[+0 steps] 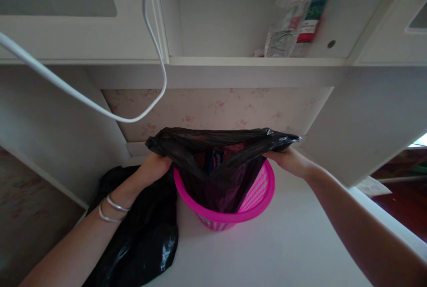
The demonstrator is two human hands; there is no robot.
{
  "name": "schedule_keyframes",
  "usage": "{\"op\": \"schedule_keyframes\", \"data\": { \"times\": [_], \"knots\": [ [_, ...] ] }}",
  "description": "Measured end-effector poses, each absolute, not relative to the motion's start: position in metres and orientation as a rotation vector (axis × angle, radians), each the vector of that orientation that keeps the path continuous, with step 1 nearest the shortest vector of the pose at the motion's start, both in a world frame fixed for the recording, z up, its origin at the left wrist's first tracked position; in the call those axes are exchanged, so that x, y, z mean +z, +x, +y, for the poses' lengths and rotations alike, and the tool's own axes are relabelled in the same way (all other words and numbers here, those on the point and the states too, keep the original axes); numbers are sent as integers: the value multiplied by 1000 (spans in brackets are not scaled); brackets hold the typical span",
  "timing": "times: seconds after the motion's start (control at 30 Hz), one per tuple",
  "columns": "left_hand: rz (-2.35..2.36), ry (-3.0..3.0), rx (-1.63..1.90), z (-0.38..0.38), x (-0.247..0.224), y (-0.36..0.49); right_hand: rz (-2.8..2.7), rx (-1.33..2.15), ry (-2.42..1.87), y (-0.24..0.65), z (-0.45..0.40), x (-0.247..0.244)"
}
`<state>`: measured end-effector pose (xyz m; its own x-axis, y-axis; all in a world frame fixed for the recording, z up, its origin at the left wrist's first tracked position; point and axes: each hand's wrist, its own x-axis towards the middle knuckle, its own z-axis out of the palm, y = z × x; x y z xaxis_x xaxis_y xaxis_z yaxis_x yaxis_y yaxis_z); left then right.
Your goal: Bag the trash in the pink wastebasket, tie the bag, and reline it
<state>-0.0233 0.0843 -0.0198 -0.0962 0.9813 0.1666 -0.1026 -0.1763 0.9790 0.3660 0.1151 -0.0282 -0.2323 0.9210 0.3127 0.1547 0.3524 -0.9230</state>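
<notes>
A black plastic bag [213, 175] hangs down inside a pink basket [227, 216] with lattice walls, its mouth stretched wide above the rim. My left hand [155, 169] grips the left end of the bag's mouth, with the fingers partly under the plastic. At the opposite end, my right hand [288, 160] holds the bag's edge, its fingertips hidden by the film. Something dark with a bluish tint shows within the bag, too dim to name. Beneath my left forearm lies a second black plastic bag [147, 229], beside the basket.
The basket stands on a white surface [283, 251] under a white shelf. A clear plastic bottle [287, 24] and a bottle with a green and red label [312, 18] stand on the shelf. A white cable [130, 119] loops down at upper left.
</notes>
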Motion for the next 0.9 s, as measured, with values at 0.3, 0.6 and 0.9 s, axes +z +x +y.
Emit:
{"op": "schedule_keyframes", "data": {
  "times": [0.3, 0.6, 0.9],
  "knots": [
    [891, 1058, 1641, 82, -20, -7, -1325, 1072, -852, 341, 116, -18],
    [701, 903, 1734, 87, -9, 20, -1074, 1152, -593, 289, 98, 5],
    [748, 986, 1449, 81, -26, 10, -1435, 1596, -548, 278, 73, -6]
  ]
}}
